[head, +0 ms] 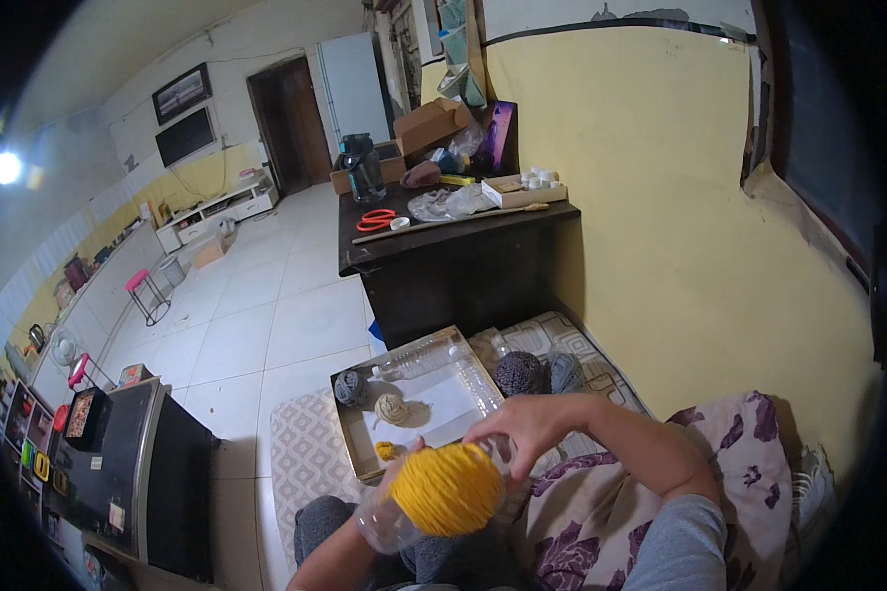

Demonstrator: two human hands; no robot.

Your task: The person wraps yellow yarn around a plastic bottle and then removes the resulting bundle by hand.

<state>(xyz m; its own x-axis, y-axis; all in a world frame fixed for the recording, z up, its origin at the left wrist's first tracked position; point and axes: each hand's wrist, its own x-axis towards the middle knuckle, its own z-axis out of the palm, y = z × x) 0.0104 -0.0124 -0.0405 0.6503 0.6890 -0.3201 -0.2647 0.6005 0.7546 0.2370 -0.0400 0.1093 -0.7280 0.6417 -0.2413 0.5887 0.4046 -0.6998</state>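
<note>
Thick yellow yarn [449, 489] is wound around the middle of a clear plastic bottle [388, 523], held sideways above my lap. My right hand [523, 434] grips one end of the bottle, to the right of the yarn. Mostly hidden behind the yarn and bottle, my left hand [393, 473] supports it from the far left side. Just beyond lies a shallow box [345, 436] holding a grey yarn ball [352, 388], a cream yarn ball [392, 408], a small yellow yarn ball [386, 451] and clear plastic bottles [420, 362].
Dark grey [520, 373] and lighter grey yarn balls [564, 371] sit right of the box on the patterned cushion. Behind stands a black table [451, 244] with red-handled scissors [377, 219], a stick and a water bottle. A floral cloth [717, 473] lies at my right.
</note>
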